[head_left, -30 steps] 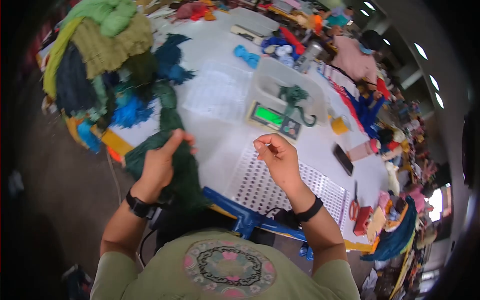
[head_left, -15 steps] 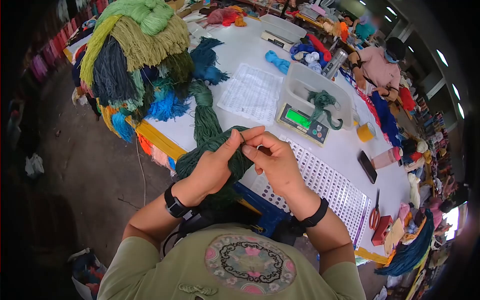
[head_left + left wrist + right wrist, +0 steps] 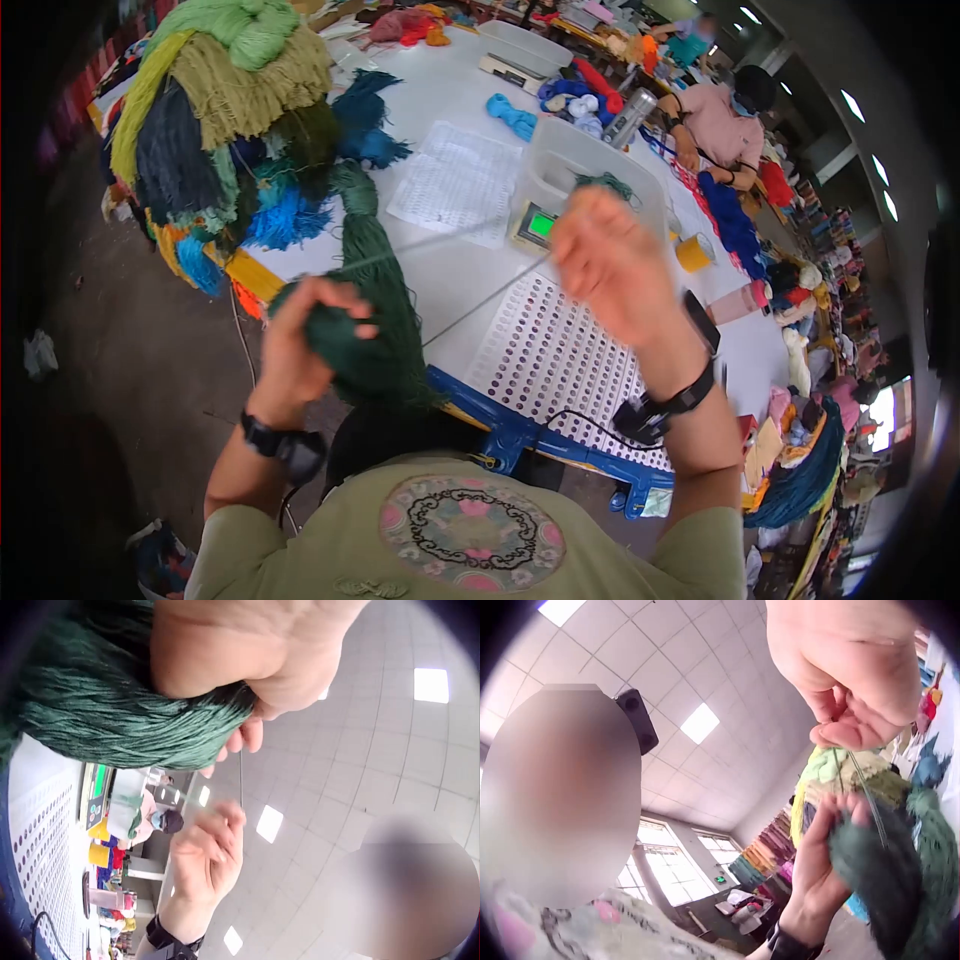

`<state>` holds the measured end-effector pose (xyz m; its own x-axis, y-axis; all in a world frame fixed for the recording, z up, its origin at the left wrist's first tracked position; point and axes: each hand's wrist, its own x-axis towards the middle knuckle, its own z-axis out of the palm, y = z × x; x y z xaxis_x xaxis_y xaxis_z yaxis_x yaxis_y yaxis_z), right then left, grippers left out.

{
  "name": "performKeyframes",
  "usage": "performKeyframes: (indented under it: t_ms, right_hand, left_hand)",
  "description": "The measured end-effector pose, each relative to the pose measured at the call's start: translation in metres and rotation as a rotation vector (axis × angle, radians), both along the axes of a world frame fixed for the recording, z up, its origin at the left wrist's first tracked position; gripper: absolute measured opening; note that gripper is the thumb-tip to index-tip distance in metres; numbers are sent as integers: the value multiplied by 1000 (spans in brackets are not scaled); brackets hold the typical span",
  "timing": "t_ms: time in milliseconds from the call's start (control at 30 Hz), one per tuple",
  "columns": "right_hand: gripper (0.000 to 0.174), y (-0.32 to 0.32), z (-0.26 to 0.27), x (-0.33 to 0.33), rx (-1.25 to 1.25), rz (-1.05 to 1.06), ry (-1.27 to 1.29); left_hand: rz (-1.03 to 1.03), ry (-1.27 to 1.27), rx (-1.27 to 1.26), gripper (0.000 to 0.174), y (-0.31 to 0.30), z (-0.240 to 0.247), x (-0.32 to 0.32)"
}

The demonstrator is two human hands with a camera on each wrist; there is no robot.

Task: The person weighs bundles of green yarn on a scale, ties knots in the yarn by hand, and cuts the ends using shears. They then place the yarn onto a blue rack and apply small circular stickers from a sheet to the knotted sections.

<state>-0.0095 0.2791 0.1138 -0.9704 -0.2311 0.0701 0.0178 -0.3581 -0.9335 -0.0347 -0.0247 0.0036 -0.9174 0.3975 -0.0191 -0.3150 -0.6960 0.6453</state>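
A thick skein of dark green yarn hangs from my left hand, whose fingers curl round its looped end in the left wrist view. The skein's far end lies on the white table. My right hand, blurred and raised to the right, pinches thin green strands between thumb and fingertips. These strands run taut from the skein to the right hand. Beyond the right hand stands a digital scale with a lit green display, bearing a clear plastic tub with some green yarn in it.
A heap of coloured yarn skeins rises at the table's left corner. Printed sheets and a card dotted with rows of small spots lie on the table. A yellow spool and pink bottle stand right. Another person sits opposite.
Half a second ago both hands met at the skein, fingertips together. Now the right hand has drawn away to the right, pulling thin strands out, while the left hand still holds the skein.
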Motion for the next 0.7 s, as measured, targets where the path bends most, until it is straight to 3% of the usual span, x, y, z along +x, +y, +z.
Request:
performKeyframes:
  t_ms: [133,167,333,433,500,533,567,600,667,700]
  right_hand:
    - [20,88,73,-54,183,-195,224]
    - [25,108,88,-70,201,-405,299]
    - [21,211,150,-103,209,-920,450]
    - [20,228,115,-95,480,-805,297]
    - [18,208,51,-76,767,-605,229]
    - [12,215,21,-70,999,-320,374]
    - [8,203,-10,-57,1304,-429,213]
    - [5,178,-34,-40,1544,-587,257]
    - [11,158,-59,-14,1794,-649,404]
    - [11,149,-66,-5,1800,-651,405]
  left_hand:
    - [180,-84,173,19,-64,-27,-8]
    - [219,-86,162,19,-78,-32,-8]
    - [336,-6,111,20,-124,-46,-3]
    - [282,21,142,23,-120,-37,0]
    - [257,-17,164,27,-104,-29,3]
    - [250,-20,174,27,-97,-28,4]
    - [180,-22,153,27,-90,-28,4]
    - [109,-25,132,27,-82,-28,5]
    - [30,-52,82,28,-64,-21,8]
    - [-9,-52,68,29,-56,-19,8]
